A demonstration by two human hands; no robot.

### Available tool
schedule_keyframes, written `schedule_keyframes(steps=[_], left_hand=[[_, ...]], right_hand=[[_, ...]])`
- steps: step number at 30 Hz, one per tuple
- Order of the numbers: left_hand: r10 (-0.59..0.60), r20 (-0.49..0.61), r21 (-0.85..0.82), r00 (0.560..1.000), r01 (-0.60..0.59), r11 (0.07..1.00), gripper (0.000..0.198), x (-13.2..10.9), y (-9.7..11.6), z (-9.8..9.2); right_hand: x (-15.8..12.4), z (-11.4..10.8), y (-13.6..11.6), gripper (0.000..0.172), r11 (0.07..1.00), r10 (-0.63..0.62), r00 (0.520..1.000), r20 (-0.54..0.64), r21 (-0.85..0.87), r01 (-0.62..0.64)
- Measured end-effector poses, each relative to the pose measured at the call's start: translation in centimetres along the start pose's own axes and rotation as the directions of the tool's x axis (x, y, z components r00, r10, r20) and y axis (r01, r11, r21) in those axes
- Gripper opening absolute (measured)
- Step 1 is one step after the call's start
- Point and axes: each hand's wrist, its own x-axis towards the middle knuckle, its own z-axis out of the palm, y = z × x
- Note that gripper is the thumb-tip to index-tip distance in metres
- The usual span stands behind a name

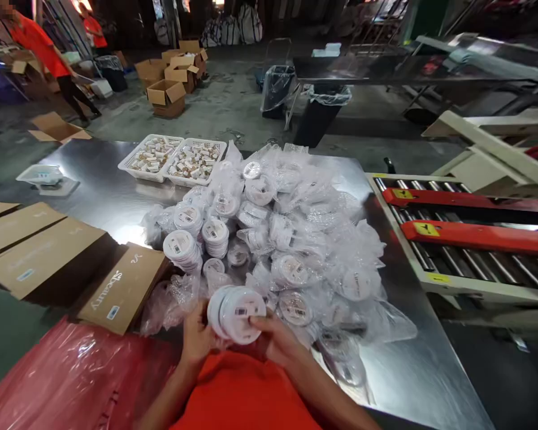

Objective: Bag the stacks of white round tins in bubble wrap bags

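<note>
My left hand [198, 334] and right hand [278, 341] curl firmly around a short stack of white round barcode-labelled discs [238, 313], just inside the near edge of a steel table [412, 373]. Open steel lies rightward; ahead heap clear plastic bags of discs [305, 239], near two white lattice baskets [173, 160] of small pale items.

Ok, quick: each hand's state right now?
Left hand: holding a stack of white labelled discs.
Right hand: holding the same stack.
</note>
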Motion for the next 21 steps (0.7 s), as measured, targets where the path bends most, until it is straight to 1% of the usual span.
schedule_keyframes(steps=[1,2,3,4,5,6,7,8,9,10,12,13,14,15,16,17,18,19,20,21], left_hand=[[-0.048,-0.027,-0.033,0.998,0.047,0.998,0.021,-0.2,-0.2,-0.3],[-0.083,-0.054,-0.049,0.995,0.08,0.996,0.023,-0.4,-0.3,-0.6],[-0.087,-0.079,-0.034,0.993,0.085,0.996,0.025,-0.6,-0.4,-0.8],[-0.052,-0.102,0.018,0.993,0.054,0.998,0.025,-0.8,-0.3,-1.0],[0.015,-0.122,0.094,0.992,-0.003,0.996,0.024,-1.0,-0.2,-1.0],[0.101,-0.14,0.18,0.985,-0.075,0.981,0.022,-1.1,0.1,-1.0],[0.194,-0.15,0.259,0.969,-0.151,0.954,0.02,-1.2,0.4,-0.9],[0.286,-0.15,0.321,0.946,-0.227,0.92,0.018,-1.2,0.7,-0.8],[0.367,-0.135,0.369,0.92,-0.297,0.88,0.018,-1.3,1.0,-0.6],[0.438,-0.098,0.41,0.894,-0.365,0.836,0.018,-1.3,1.3,-0.5],[0.532,0.04,0.481,0.846,-0.483,0.732,0.019,-1.3,1.7,-0.2],[0.55,0.12,0.51,0.826,-0.527,0.68,0.02,-1.3,1.8,0.0],[0.55,0.191,0.529,0.813,-0.558,0.64,0.022,-1.4,1.9,0.2],[0.533,0.238,0.534,0.812,-0.567,0.627,0.023,-1.4,1.9,0.4],[0.506,0.254,0.525,0.825,-0.556,0.644,0.024,-1.5,2.0,0.7],[0.473,0.249,0.505,0.845,-0.53,0.682,0.025,-1.5,2.0,1.0],[0.441,0.223,0.478,0.869,-0.492,0.728,0.026,-1.5,2.1,1.3],[0.421,0.196,0.452,0.886,-0.462,0.763,0.026,-1.5,2.3,1.6],[0.41,0.173,0.436,0.895,-0.443,0.783,0.026,-1.4,2.5,1.9],[0.403,0.156,0.43,0.902,-0.429,0.794,0.025,-1.2,2.7,2.1]], right_hand=[[0.1,-0.4,-0.3,0.045,0.999,-0.025,0.998,-0.054,-0.025,0.024],[0.2,-0.7,-0.5,0.044,0.995,-0.075,0.992,-0.103,-0.071,0.068],[0.1,-0.9,-0.6,0.044,0.981,-0.15,0.979,-0.14,-0.146,0.129],[0.0,-0.9,-0.6,0.046,0.948,-0.24,0.958,-0.154,-0.249,0.197],[-0.2,-0.8,-0.4,0.048,0.89,-0.333,0.932,-0.143,-0.373,0.261],[-0.5,-0.6,-0.2,0.052,0.808,-0.414,0.904,-0.112,-0.503,0.308],[-0.8,-0.3,0.2,0.055,0.71,-0.475,0.877,-0.071,-0.62,0.334],[-1.0,0.0,0.6,0.057,0.615,-0.507,0.861,-0.032,-0.713,0.337],[-1.2,0.3,0.9,0.058,0.542,-0.511,0.859,0.001,-0.775,0.324],[-1.2,0.6,1.2,0.057,0.501,-0.497,0.868,0.022,-0.809,0.307],[-1.1,0.7,1.6,0.052,0.497,-0.472,0.881,0.017,-0.821,0.282],[-0.9,0.6,1.7,0.05,0.505,-0.485,0.874,-0.007,-0.818,0.274],[-0.6,0.3,1.9,0.05,0.498,-0.526,0.849,-0.045,-0.825,0.266],[-0.4,0.0,2.0,0.051,0.473,-0.586,0.806,-0.085,-0.843,0.255],[-0.1,-0.4,2.2,0.055,0.435,-0.644,0.757,-0.111,-0.867,0.243],[0.2,-0.9,2.5,0.06,0.397,-0.68,0.725,-0.112,-0.887,0.235],[0.5,-1.4,2.8,0.065,0.373,-0.686,0.721,-0.092,-0.896,0.241],[0.8,-1.9,3.1,0.071,0.377,-0.667,0.742,-0.066,-0.889,0.26],[1.1,-2.3,3.4,0.075,0.414,-0.624,0.78,-0.045,-0.865,0.282],[1.4,-2.7,3.5,0.077,0.484,-0.559,0.829,-0.04,-0.827,0.286]])
